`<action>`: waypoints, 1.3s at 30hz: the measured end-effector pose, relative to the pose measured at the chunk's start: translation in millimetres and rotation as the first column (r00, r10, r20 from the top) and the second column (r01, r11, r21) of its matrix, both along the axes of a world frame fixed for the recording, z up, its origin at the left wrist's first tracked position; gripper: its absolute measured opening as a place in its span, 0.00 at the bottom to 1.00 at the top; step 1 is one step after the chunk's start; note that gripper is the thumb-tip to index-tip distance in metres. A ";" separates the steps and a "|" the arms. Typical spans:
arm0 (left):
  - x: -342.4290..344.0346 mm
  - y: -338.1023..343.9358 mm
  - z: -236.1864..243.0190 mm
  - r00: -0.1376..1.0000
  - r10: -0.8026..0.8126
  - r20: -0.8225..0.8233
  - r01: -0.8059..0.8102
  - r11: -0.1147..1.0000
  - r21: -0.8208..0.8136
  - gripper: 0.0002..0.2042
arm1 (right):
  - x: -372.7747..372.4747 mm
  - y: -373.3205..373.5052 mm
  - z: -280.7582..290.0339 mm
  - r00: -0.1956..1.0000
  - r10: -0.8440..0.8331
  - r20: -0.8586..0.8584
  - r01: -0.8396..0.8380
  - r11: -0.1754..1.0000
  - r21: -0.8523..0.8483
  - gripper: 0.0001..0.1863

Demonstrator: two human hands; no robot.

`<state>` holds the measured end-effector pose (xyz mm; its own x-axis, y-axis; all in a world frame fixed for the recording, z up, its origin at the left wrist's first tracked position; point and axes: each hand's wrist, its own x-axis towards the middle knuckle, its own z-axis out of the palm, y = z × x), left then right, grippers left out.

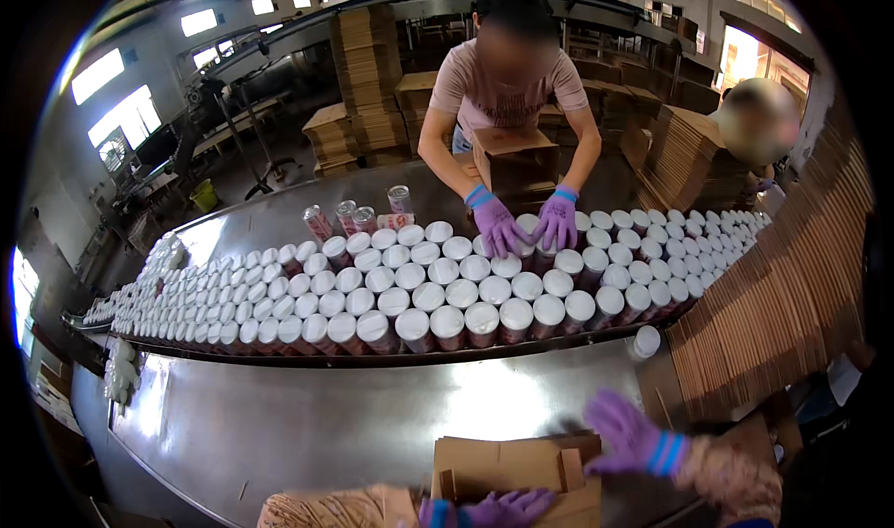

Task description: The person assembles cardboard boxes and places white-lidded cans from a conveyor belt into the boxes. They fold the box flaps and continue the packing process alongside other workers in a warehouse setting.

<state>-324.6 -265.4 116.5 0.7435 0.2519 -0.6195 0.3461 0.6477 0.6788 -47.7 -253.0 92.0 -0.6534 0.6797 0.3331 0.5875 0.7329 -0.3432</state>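
Note:
An open brown cardboard box [494, 453] stands at the near edge of the metal table, its flaps up. My left hand [498, 509], in a purple glove with a blue cuff, lies across the box's near side, fingers stretched out. To the right of the box my right hand [631, 435], gloved the same way, is raised with its fingers spread, close to the right flap and holding nothing. Beyond the bare metal, a long band of cans with white lids [463, 293] runs across the table. The inside of the box is mostly hidden.
Opposite, a person [507, 90] in purple gloves touches cans beside another box [517, 160]. Flattened cardboard [773, 295] is stacked at right. One white-lidded can [646, 342] stands apart near it. Several uncapped cans [346, 216] are on the far side. Another person [759, 123] is behind.

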 end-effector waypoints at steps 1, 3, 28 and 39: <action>-5.7 17.1 -2.5 0.984 -0.178 -0.010 0.176 0.960 0.217 0.24 | -20.9 50.0 18.8 0.975 0.039 0.220 -0.069 0.989 0.130 0.34; -9.9 62.1 3.2 0.836 -0.526 -0.156 0.503 0.623 0.599 0.24 | -60.4 136.1 3.7 0.942 0.025 0.335 -0.079 0.986 0.148 0.38; -77.2 62.6 -4.0 0.752 -0.362 -0.551 0.529 0.830 0.178 0.25 | -163.9 47.0 18.0 0.877 0.473 0.083 -0.119 0.382 -0.916 0.34; -20.5 186.1 -1.5 0.891 0.424 -0.163 0.316 -0.321 0.893 0.38 | -122.3 193.9 28.7 0.578 -0.502 0.643 0.496 0.842 0.213 0.47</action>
